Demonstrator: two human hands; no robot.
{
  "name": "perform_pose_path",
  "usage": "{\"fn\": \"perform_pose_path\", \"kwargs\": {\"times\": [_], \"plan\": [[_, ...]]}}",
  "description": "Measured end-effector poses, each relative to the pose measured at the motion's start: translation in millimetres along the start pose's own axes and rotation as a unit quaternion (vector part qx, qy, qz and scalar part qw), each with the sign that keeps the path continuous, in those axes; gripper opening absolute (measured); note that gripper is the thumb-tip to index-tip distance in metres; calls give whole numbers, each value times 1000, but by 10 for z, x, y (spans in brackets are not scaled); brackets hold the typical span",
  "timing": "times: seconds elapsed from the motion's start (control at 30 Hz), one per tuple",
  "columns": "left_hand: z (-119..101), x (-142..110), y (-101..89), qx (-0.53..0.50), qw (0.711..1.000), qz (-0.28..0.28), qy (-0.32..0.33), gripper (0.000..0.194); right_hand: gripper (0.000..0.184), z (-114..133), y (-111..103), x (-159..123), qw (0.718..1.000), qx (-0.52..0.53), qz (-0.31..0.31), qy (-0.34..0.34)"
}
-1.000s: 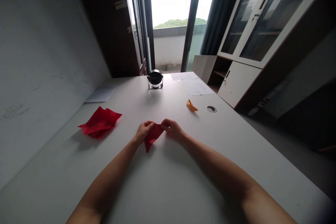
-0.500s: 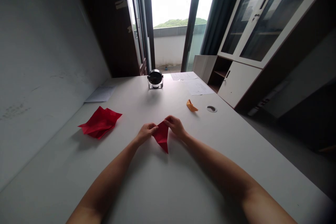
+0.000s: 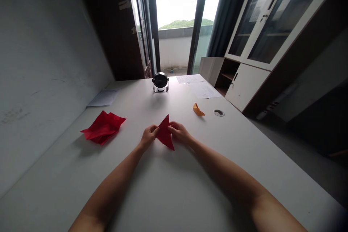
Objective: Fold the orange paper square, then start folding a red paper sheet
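Note:
A piece of folded red paper (image 3: 165, 133) is held between my hands over the white table, one point up and another trailing down to the right. My left hand (image 3: 149, 135) pinches its left edge between thumb and fingers. On the opposite edge, my right hand (image 3: 179, 131) is closed with the thumb and fingertips on the paper. Farther right lies a small folded orange paper figure (image 3: 198, 110). To the left rests a pile of creased red paper (image 3: 104, 127).
A round black device on a silver stand (image 3: 160, 82) stands at the table's far side. Printed sheets (image 3: 205, 90) lie at the back right, another sheet (image 3: 103, 98) by the left wall. A round cable hole (image 3: 219, 113) is set in the tabletop (image 3: 174, 188).
The red paper has been turned, so a point now rises above my fingers. My left hand has shifted slightly left, and my right hand has slid lower along the paper's edge.

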State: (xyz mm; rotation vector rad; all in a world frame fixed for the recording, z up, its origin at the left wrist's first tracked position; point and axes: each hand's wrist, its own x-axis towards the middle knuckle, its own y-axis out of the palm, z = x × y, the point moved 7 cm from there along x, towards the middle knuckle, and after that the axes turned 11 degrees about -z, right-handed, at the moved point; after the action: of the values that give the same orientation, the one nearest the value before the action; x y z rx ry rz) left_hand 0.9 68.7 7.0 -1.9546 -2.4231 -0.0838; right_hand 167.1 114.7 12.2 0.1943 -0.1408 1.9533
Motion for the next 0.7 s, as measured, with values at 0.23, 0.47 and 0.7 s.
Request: {"fn": "perform_pose_path", "kwargs": {"times": [0.23,0.47,0.7], "plan": [[-52,-25,30,12,999,-8,42,33,26,-2,-62,4,994,-84,-62,-32],[-174,-83,-6,1,996,-56,70,34,33,3,7,-12,998,-50,-33,-5],[-360,-160,-102,54,984,-117,122,30,47,33,190,-91,997,7,61,48]]}}
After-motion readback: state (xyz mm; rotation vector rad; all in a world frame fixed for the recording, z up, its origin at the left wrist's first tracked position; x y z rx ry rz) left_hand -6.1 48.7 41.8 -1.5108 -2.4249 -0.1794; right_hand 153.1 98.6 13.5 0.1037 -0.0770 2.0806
